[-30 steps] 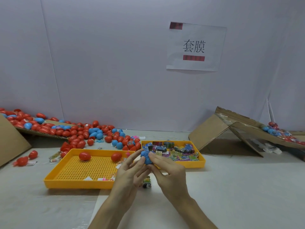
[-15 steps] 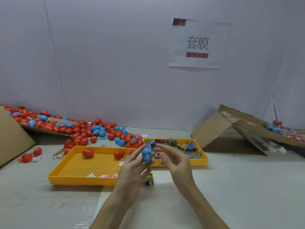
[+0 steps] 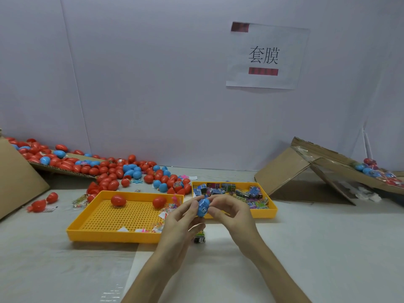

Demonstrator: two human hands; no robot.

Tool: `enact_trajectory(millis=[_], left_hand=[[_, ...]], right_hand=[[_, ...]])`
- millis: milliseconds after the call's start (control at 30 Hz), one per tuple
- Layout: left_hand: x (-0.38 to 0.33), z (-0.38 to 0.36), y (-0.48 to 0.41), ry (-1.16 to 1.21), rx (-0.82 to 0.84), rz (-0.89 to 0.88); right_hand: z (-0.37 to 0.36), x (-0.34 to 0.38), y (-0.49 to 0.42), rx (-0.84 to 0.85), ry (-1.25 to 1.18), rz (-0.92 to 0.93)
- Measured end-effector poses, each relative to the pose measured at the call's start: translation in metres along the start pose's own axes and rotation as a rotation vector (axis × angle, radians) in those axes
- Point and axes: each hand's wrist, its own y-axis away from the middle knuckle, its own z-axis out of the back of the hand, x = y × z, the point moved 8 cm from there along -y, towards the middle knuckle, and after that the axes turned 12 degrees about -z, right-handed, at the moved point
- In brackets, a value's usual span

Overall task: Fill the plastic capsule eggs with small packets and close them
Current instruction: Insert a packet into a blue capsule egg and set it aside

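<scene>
Left hand (image 3: 179, 219) and right hand (image 3: 234, 217), fingertips together.

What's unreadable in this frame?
Head view only.
Blue egg: seam hidden by fingers of left hand and right hand; closed or not, unknown.
Loose packet: partly under left hand.
Eggs on right cardboard: cut off by frame edge.
Tray packets: print too small.
</scene>
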Motion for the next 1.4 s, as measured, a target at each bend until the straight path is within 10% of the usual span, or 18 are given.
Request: enact_trajectory(millis=[1400], left_hand=[[-0.014, -0.001, -0.003, -0.383, 0.034, -0.265]], right_hand=[[0.002, -0.005, 0.000, 0.002, -0.166, -0.101]])
